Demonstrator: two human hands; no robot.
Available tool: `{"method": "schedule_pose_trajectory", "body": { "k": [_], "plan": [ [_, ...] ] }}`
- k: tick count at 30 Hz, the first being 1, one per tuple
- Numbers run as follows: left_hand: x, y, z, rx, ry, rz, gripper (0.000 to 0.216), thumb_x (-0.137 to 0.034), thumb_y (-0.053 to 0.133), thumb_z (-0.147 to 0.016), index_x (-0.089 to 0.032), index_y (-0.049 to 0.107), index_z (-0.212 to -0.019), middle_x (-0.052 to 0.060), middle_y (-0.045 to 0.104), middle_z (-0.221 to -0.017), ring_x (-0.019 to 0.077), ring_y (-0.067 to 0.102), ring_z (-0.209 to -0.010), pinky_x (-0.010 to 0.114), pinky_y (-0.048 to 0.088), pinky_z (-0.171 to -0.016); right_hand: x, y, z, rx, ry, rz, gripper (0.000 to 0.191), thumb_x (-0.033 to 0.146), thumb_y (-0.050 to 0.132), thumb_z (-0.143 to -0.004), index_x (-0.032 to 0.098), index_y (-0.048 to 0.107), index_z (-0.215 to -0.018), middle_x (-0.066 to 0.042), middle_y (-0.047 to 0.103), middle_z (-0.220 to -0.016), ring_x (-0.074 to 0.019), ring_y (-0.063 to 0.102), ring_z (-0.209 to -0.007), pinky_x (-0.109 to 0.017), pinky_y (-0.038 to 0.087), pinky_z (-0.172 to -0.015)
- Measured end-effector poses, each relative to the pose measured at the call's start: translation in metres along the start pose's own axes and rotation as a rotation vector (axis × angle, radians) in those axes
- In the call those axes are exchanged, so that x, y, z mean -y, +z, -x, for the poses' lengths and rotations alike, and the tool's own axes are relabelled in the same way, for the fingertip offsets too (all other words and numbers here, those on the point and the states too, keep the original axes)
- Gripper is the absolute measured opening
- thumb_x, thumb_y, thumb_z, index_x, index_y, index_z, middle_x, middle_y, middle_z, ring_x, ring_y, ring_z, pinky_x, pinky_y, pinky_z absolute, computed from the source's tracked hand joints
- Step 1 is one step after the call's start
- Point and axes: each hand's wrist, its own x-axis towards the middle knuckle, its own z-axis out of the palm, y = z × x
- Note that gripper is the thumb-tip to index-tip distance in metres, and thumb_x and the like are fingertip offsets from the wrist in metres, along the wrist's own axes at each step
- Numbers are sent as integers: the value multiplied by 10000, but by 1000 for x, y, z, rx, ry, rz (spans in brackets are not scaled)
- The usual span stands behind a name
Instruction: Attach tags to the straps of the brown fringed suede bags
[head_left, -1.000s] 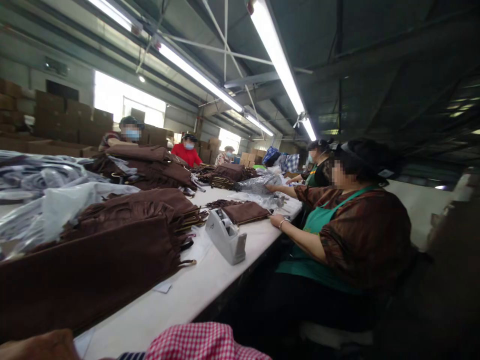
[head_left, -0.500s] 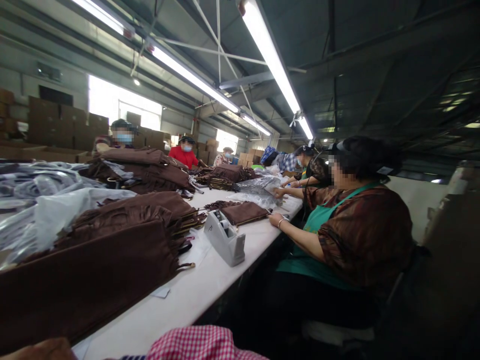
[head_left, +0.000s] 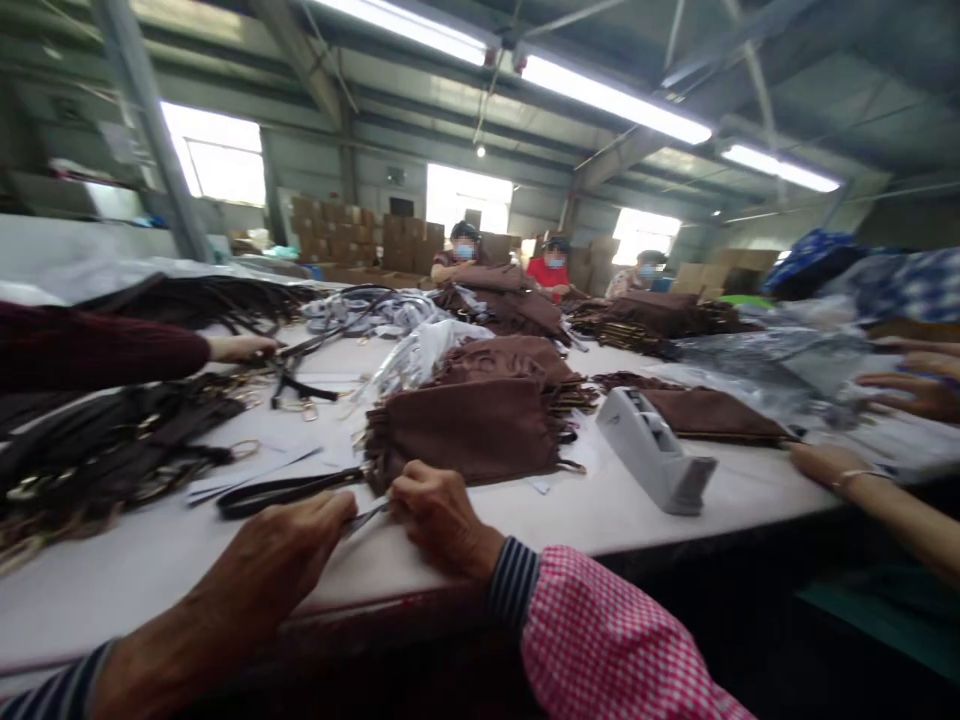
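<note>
My left hand (head_left: pixel 289 545) is closed with its fingertips pinching one end of a thin grey strip (head_left: pixel 367 517). Closed as well, my right hand (head_left: pixel 436 512) grips the strip's other end, so it runs between the two fists above the table's front edge. Whether it is paper or strap I cannot tell. Behind my left hand lies a looped black strap (head_left: pixel 281 492). Just beyond my right hand is a stack of dark brown fabric bags (head_left: pixel 472 425) with drawn, gathered edges.
A grey tape dispenser (head_left: pixel 652 455) stands right of the bags, beside another brown bag (head_left: pixel 712 412). Black straps with metal rings (head_left: pixel 127 440) are heaped at left, near a co-worker's sleeved arm (head_left: pixel 105 345). Another person's forearm (head_left: pixel 900 500) reaches in from the right. Clear plastic (head_left: pixel 780 365) lies behind.
The view has swung left from the co-worker on the right to the table in front of me. Both my hands now show, with a thin strip between them.
</note>
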Motion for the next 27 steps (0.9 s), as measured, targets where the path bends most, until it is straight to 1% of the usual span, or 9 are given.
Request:
{"method": "schedule_pose_trajectory", "body": {
  "k": [3,6,8,11,13,17,22,25,27],
  "plan": [
    [-2,-22,6,-6,-75,-126,210,-344,487,-894,-235,636,-794,27,688,-749,219,632,-704,305,350,-639,4,-3,5,-37,-1,-63,153,156,574,-902,184,606,-755,-11,589,-814,-122,536,-677,-235,349,-606],
    [-10,-39,-9,-25,-228,110,338,-530,509,-877,-226,656,-856,29,702,-760,226,648,-717,298,388,-645,6,-4,7,-45,-13,-92,162,142,578,-904,179,607,-749,-11,583,-809,-122,534,-683,-238,351,-615],
    [-14,-38,-22,94,-376,424,449,-605,493,-851,-186,653,-859,58,712,-765,223,660,-652,291,413,-594,6,-4,7,-50,-28,-83,155,137,578,-900,178,612,-755,-14,583,-812,-124,530,-684,-240,353,-616],
    [-20,-22,-36,363,-528,778,492,-622,558,-772,-137,642,-758,99,705,-661,187,606,-494,266,382,-498,6,-5,7,-59,-46,-73,140,140,564,-907,178,617,-783,-20,580,-823,-129,534,-698,-237,367,-630],
    [-22,-9,-40,414,-552,890,417,-546,649,-706,-129,634,-686,93,682,-584,150,557,-451,242,355,-469,6,-6,7,-56,-51,-69,134,127,551,-903,179,616,-798,-26,578,-830,-134,537,-710,-236,377,-639],
    [-19,2,-40,357,-608,1007,268,-387,706,-631,-127,641,-650,56,659,-548,106,502,-429,212,344,-437,8,-6,8,-34,-71,-39,132,89,559,-863,179,612,-783,-31,575,-827,-147,536,-725,-248,383,-638],
    [-10,10,-35,287,-548,1013,255,-376,695,-637,-135,616,-601,17,614,-509,69,430,-391,188,304,-406,10,-9,3,11,-41,-82,104,115,605,-880,179,649,-811,-35,602,-858,-158,574,-786,-254,433,-681],
    [-8,18,-33,237,-505,973,259,-391,680,-655,-142,618,-616,26,639,-530,72,443,-401,182,303,-404,13,-35,2,-31,32,-232,136,119,659,-861,209,685,-960,-27,639,-927,-158,610,-857,-252,479,-734],
    [-10,20,-33,221,-515,957,252,-393,678,-648,-146,625,-641,32,660,-551,77,465,-419,177,304,-411,12,-71,10,-138,102,-307,185,155,671,-869,225,687,-1039,-34,653,-988,-158,628,-875,-251,503,-715]
  ]
}}
